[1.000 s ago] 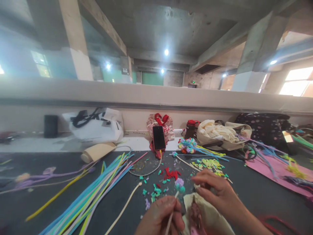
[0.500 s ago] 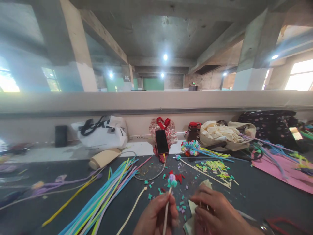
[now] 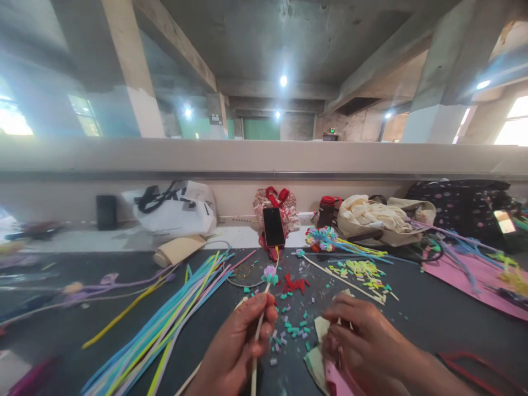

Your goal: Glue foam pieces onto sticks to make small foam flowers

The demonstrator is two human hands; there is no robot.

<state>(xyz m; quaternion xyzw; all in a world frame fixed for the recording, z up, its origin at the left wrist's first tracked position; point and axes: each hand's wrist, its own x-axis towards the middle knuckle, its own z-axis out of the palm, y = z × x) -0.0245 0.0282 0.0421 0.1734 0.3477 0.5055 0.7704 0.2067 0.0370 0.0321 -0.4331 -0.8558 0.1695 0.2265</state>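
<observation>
A pale stem [image 3: 256, 352] stands upright in the closed fingers of my left hand [image 3: 243, 335]. At its tip is a small flower head [image 3: 270, 274] built of lilac and teal pieces. My right hand [image 3: 363, 335] is curled over a pale green cloth [image 3: 315, 360], to the right of the stem. A pink object [image 3: 338, 380] shows under that hand; what the curled fingers hold is hidden. Red cut pieces [image 3: 294, 284] and scattered teal and lilac bits [image 3: 295, 330] lie on the dark table between the hands.
Long coloured pipe cleaners [image 3: 173, 319] lie to the left, by a beige roll [image 3: 177, 250]. Yellow-green cut pieces [image 3: 363, 269] and finished flower stems [image 3: 322, 239] are at the right. A phone [image 3: 274, 226] leans at the back, near a white bag [image 3: 177, 209] and bottle [image 3: 327, 212].
My left hand has moved left and up with the stem, carrying the flower head away from the red pieces. My right hand stays over the cloth, with more of the pink object showing.
</observation>
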